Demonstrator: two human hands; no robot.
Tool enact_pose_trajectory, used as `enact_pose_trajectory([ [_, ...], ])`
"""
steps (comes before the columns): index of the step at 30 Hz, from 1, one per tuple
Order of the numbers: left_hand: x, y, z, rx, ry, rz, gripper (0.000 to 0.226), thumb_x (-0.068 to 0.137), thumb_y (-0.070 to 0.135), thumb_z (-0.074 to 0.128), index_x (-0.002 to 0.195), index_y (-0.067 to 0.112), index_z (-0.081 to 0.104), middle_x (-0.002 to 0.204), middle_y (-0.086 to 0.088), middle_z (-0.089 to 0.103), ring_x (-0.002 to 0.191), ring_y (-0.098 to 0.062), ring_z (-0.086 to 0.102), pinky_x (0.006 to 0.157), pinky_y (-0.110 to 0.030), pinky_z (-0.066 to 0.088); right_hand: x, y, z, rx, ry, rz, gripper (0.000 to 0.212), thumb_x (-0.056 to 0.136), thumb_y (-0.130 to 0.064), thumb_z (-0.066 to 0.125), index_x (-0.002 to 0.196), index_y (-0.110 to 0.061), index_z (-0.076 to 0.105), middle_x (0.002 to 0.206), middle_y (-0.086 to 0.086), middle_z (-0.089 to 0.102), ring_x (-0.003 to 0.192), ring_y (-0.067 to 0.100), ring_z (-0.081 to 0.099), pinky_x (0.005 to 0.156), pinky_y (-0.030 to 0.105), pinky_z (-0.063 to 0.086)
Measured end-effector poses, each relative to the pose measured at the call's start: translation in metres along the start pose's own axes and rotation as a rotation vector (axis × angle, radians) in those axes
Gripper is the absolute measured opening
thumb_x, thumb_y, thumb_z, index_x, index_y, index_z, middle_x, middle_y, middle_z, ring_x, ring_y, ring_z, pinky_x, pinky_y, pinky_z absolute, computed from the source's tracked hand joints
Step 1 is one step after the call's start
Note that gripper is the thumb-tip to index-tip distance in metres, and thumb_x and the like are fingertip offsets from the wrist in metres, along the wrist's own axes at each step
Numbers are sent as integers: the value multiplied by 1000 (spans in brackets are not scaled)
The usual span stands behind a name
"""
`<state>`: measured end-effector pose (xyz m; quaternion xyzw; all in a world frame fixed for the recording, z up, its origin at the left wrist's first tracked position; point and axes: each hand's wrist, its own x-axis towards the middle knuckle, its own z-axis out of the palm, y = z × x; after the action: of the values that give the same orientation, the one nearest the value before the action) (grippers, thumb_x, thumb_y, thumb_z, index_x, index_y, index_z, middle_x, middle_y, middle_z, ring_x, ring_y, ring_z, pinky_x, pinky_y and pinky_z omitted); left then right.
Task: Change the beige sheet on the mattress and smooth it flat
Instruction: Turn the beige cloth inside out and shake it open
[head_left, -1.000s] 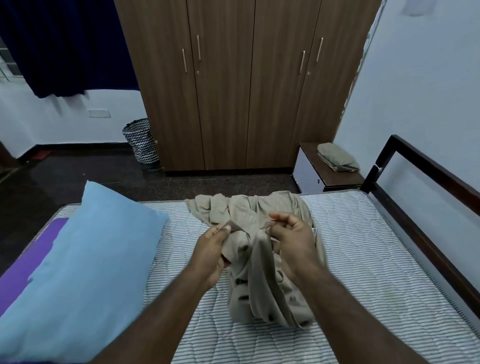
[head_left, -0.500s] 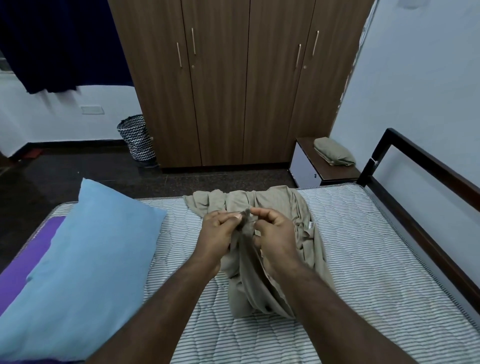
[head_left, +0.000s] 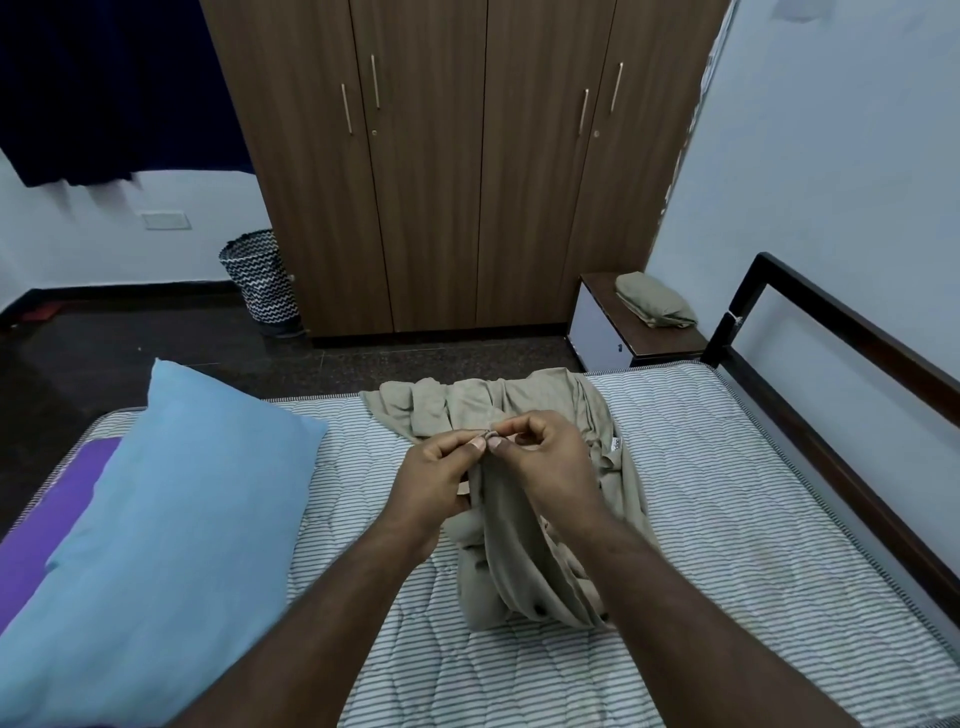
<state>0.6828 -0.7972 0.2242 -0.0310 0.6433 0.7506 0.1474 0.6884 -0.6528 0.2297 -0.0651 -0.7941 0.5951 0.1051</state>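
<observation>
Beige sheet (head_left: 524, 530) pinched between both hands (head_left: 488, 441), its small tag (head_left: 616, 445) unreadable.

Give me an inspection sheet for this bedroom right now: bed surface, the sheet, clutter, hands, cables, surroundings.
Surface: striped mattress, bare.
Job's things: beige sheet bunched mid-mattress; folded cloth on the bedside cabinet.
Clutter: blue pillow on the left, over something purple.
Hands: left hand and right hand both pinch the sheet's edge, fingertips meeting.
Cables: nothing seen.
Surroundings: wardrobe, zigzag basket, dark curtain, bed rail.
</observation>
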Motion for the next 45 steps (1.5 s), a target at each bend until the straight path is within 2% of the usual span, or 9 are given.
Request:
enact_pose_trajectory([
  [4, -1, -2, -7, -67, -26, -26, 18, 100, 16, 58, 102, 14, 76, 88, -2, 73, 86, -12, 69, 73, -34, 57, 1, 0, -2, -33, -76, 1, 8, 81, -25, 80, 81, -26, 72, 92, -8, 72, 95, 8, 68, 89, 45, 57],
  [11, -4, -5, -18, -17, -57, 25, 15, 91, 24, 72, 101, 13, 75, 97, -4, 74, 89, -12, 67, 76, -40, 55, -3, -3, 1, -97, -150, -54, 14, 85, -13, 77, 83, -26, 70, 86, -3, 72, 87, 16, 70, 82, 49, 59],
  [16, -7, -7, -24, -19, -60, 24, 11, 94, 22, 68, 97, 14, 76, 87, 0, 71, 77, -8, 62, 72, -37, 53, -9, 1, 2, -108, -180, -49, 21, 84, -10, 78, 92, -26, 68, 92, -4, 73, 92, 11, 70, 86, 44, 59],
  [19, -8, -8, -26, -17, -51, 29, 14, 93, 23, 69, 98, 12, 75, 97, -8, 73, 85, -13, 66, 75, -38, 56, -13, 2, 3, -123, -198, -35, 19, 83, -15, 80, 94, -25, 69, 93, -4, 74, 92, 9, 71, 85, 41, 60],
  [25, -11, -9, -27, 11, -37, 64, 14, 90, 22, 74, 99, 11, 75, 94, -9, 74, 87, -14, 68, 81, -44, 58, -15, 1, 4, -255, -159, -88, 2, 89, -21, 74, 88, -21, 76, 80, -7, 73, 76, 6, 67, 69, 27, 56],
  [32, -9, -4, -13, 202, 93, 251, 12, 92, 3, 66, 92, 9, 75, 87, -3, 76, 82, -5, 68, 73, -18, 52, -2, -2, -6, -394, -243, -242, 11, 94, -21, 67, 100, -18, 77, 91, -2, 69, 87, 12, 63, 82, 36, 52],
  [37, -3, -4, 0, 198, 133, 245, 12, 97, 10, 63, 92, 8, 73, 85, -7, 75, 79, -11, 67, 73, -27, 53, 9, 6, -19, -246, -306, -169, 8, 91, -22, 72, 98, -25, 73, 86, -10, 72, 81, 2, 66, 76, 28, 56],
  [42, 2, -5, 5, 207, 185, 254, 19, 100, 22, 61, 89, 8, 69, 75, -15, 64, 71, -18, 55, 68, -37, 46, 23, 27, -33, -366, -415, -90, 12, 91, -24, 71, 80, -31, 70, 69, -16, 66, 66, -3, 59, 68, 28, 50],
  [45, 5, -5, 7, 142, 197, 238, 22, 102, 20, 59, 88, 5, 65, 73, -18, 61, 71, -22, 54, 66, -36, 47, 27, 29, -38, -309, -399, -76, 10, 95, -23, 67, 87, -27, 72, 75, -14, 68, 71, -2, 60, 68, 22, 47],
])
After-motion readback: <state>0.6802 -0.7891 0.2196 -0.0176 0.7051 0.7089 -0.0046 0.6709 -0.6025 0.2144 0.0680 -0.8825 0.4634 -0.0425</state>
